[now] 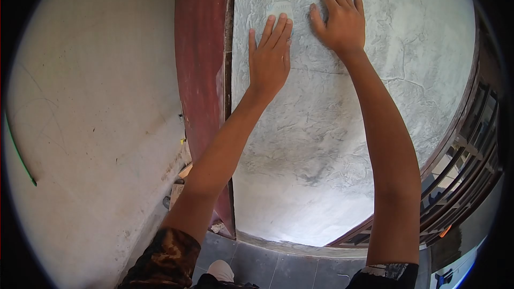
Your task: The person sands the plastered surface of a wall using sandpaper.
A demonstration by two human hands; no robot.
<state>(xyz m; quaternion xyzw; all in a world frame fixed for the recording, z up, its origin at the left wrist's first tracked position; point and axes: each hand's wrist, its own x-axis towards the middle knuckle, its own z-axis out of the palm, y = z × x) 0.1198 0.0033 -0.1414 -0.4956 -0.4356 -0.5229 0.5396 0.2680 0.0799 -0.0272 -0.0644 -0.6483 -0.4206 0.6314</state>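
Note:
Flat against the rough grey-white plastered wall (321, 107), the fingers of my left hand (270, 59) press a small pale sheet (281, 7) with faint marks on it, which looks like the back of a piece of sandpaper. Most of that sheet is hidden under the fingers. Higher and to the right, my right hand (342, 24) rests open on the same wall, thumb apart from the fingers, with nothing seen in it.
A dark red wooden door or panel (201, 48) borders the wall on the left, beyond which stands a beige wall (96, 101). Dark window bars (455, 171) are at right. Grey floor tiles (257, 262) lie below. A green cord (20, 152) shows far left.

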